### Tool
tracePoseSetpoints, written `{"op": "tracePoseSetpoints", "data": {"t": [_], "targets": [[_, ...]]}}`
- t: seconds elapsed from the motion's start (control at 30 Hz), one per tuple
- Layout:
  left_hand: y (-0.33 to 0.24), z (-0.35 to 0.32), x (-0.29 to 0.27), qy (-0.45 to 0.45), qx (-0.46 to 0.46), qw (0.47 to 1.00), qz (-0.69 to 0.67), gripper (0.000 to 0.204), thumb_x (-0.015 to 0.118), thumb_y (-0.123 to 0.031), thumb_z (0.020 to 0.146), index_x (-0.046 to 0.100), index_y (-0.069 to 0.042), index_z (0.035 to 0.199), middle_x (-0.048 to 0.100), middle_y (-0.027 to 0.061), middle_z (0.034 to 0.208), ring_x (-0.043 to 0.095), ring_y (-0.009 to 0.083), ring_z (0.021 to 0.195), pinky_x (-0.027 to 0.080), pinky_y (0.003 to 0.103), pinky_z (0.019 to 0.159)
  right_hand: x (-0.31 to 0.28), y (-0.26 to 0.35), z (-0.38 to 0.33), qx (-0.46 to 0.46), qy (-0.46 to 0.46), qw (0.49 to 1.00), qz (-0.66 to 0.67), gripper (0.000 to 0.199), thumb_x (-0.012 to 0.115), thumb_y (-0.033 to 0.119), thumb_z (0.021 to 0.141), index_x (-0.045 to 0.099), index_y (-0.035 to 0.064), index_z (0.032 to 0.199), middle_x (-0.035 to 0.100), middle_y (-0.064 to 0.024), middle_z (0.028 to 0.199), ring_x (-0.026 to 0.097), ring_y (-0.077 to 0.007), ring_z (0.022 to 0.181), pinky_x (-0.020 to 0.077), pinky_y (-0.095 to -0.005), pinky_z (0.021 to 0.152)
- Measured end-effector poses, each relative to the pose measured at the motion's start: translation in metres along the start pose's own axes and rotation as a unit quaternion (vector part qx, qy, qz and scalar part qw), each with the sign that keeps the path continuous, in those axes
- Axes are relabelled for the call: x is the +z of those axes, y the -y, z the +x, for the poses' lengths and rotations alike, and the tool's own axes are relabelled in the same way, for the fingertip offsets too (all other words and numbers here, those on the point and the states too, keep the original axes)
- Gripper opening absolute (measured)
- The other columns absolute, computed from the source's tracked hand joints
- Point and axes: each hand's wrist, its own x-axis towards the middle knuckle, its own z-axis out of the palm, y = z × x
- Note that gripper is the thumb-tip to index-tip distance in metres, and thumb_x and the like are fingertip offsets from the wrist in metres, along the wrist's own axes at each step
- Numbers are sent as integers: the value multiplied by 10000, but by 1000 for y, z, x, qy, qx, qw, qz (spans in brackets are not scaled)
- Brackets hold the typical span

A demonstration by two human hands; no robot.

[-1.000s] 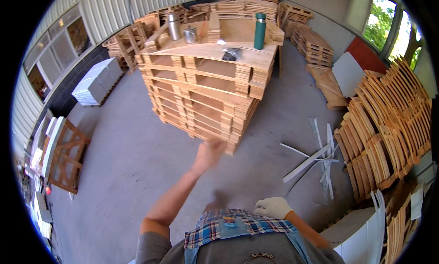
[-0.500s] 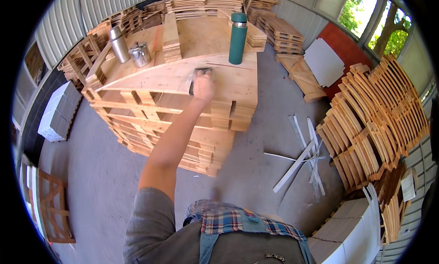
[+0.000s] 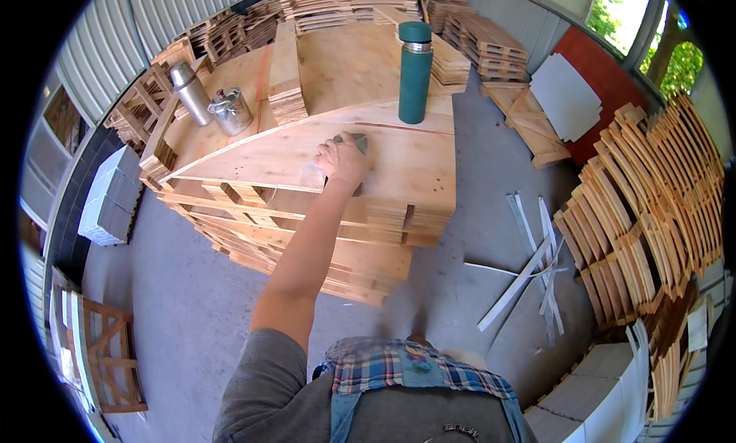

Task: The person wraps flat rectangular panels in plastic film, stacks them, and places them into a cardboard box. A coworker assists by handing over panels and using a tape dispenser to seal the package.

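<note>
My left hand (image 3: 343, 162) reaches out over the top of a wooden pallet stack (image 3: 414, 167), its arm stretched forward. The fingers are closed round a flat dark grey-green thing (image 3: 360, 141), mostly covered by the hand; its kind I cannot make out. A hazy, see-through patch shows beside the fingers on the board. Beyond the hand to the right stands a green thermos flask (image 3: 415, 79), upright and apart from it. Farther left are a steel flask (image 3: 191, 95) and a lidded steel mug (image 3: 231, 111). My right hand is not in view.
Wooden strips (image 3: 286, 86) lie stacked on the boards. Pale strips (image 3: 515, 282) lie crossed on the floor at right, near a tall stack of curved wooden pieces (image 3: 613, 205). A wrapped white stack (image 3: 111, 197) stands at left. Several pallets (image 3: 491, 44) are piled behind.
My left hand has turned over the board with the flat dark thing, which now points more to the right. The whole view has shifted slightly, so the pallet stack appears lower and farther right.
</note>
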Motion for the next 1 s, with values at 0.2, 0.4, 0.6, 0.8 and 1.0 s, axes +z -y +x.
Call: {"op": "tracePoseSetpoints", "data": {"t": [0.2, 0.4, 0.6, 0.8, 1.0], "targets": [[-3, -3, -5, 0, -9, 999, 33, 705, 619, -559, 815, 544, -74, 1321, 592, 217, 1271, 525, 366, 1213, 422, 493, 975, -67, 9, 24, -22, -30, 997, -66, 433, 493, 506, 960, 720, 183, 1138, 723, -104, 1094, 678, -308, 1031, 513, -386, 900], [-6, -8, -2, -28, -9, 999, 14, 687, 641, -546, 802, 553, -69, 1289, 620, 228, 1218, 540, 367, 1198, 421, 509, 957, -149, 20, 32, -162, -321, 933, 16, 323, 602, 363, 935, 723, 90, 1060, 716, -144, 922, 701, -303, 814, 535, -401, 728], [1, -9, 6, -59, -17, 998, -3, 740, 689, -521, 761, 534, -85, 1339, 630, 241, 1199, 556, 390, 1173, 418, 517, 972, -231, 126, 28, -257, -500, 797, 220, 257, 685, 117, 923, 656, 15, 1157, 666, -119, 825, 661, -148, 736, 507, -292, 643], [2, -22, -7, -81, 0, 995, -50, 755, 728, -502, 761, 514, -69, 1341, 635, 235, 1161, 544, 392, 1164, 398, 508, 986, -254, 180, 100, -411, -558, 717, 78, 297, 687, 96, 885, 650, 82, 1180, 657, -96, 1083, 642, -206, 827, 517, -327, 744], [39, -68, -21, -132, 48, 989, -54, 572, 779, -400, 738, 618, -66, 1172, 630, 182, 1102, 552, 389, 1111, 406, 499, 968, -241, 220, 154, -438, -562, 677, -183, 329, 698, 166, 855, 675, 96, 1176, 668, -84, 1176, 627, -254, 990, 500, -377, 826]]}}
